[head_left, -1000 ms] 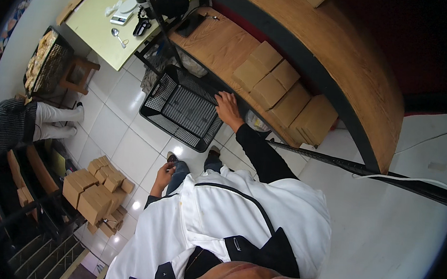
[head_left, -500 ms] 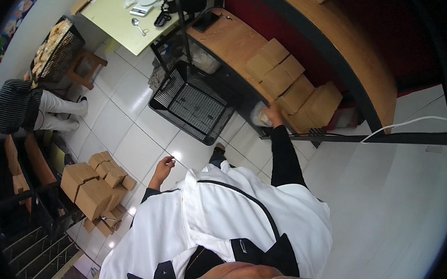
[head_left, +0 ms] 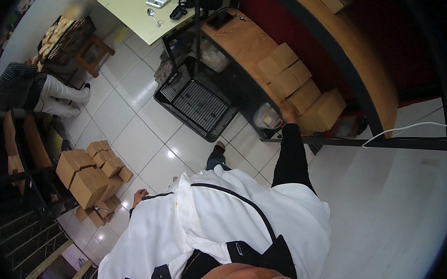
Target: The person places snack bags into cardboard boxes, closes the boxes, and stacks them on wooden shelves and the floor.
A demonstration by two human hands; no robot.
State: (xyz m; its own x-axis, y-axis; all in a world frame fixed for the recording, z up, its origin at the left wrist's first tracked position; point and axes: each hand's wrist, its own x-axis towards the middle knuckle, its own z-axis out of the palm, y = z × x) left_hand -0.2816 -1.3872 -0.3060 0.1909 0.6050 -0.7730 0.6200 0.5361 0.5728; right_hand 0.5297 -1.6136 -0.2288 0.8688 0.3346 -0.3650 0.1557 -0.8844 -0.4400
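Note:
My right arm reaches forward to the wooden shelf. The right hand is at its front edge, against the nearest cardboard boxes and beside a clear plastic bag with something in it. How its fingers lie is too small and blurred to make out. My left hand hangs low at my left side, partly covered by my white top. Its fingers are loosely bent and nothing shows in them.
A black plastic crate stands on the tiled floor ahead. Cardboard boxes are piled at the left. Beyond them a person stands by a filled black basket and a stool. A pale table holds a scale and spoon.
My right hand has shifted a little right along the shelf edge, off the plastic bag. The left hand has dropped back toward my body. The view has turned slightly.

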